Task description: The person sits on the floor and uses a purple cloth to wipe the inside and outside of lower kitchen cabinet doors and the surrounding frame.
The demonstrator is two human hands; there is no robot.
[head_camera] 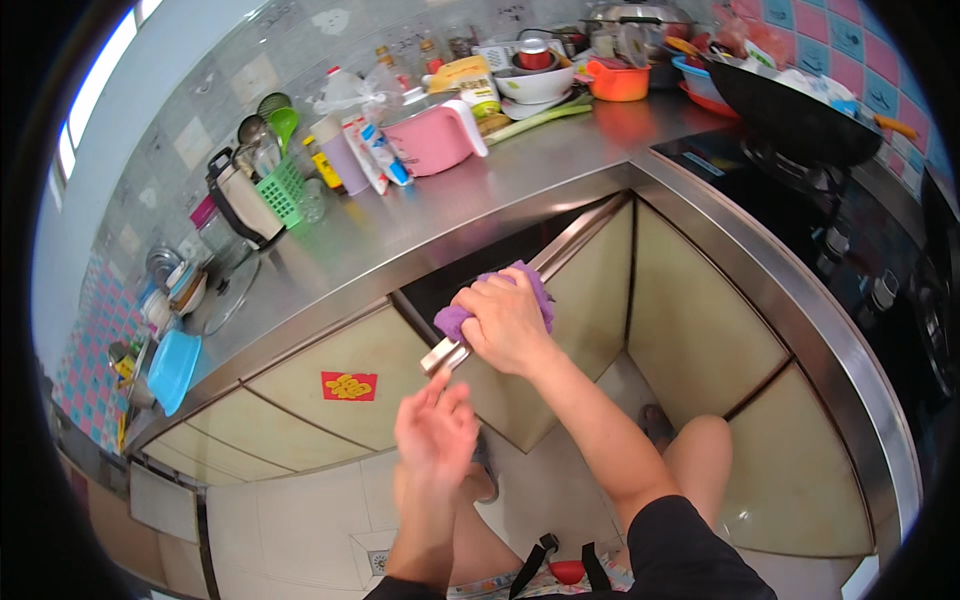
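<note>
My right hand [504,322] grips a purple cloth [534,289], pressed over the metal top edge [577,234] of a cabinet door [577,330]. That door stands ajar, and a dark gap [480,259] shows behind it below the counter. Slightly blurred, my left hand [436,427] is raised palm up under the door's free corner, holding nothing. Its fingers are loosely spread, and one fingertip reaches the metal end of the edge; whether it touches cannot be made out.
A steel countertop [330,247] carries a pink pot [431,139], a green utensil basket [283,187], a thermos jug [244,199] and a blue basin [174,367]. To the right, a black wok [795,112] sits on the glass cooktop [862,217]. A floor drain [379,561] lies below.
</note>
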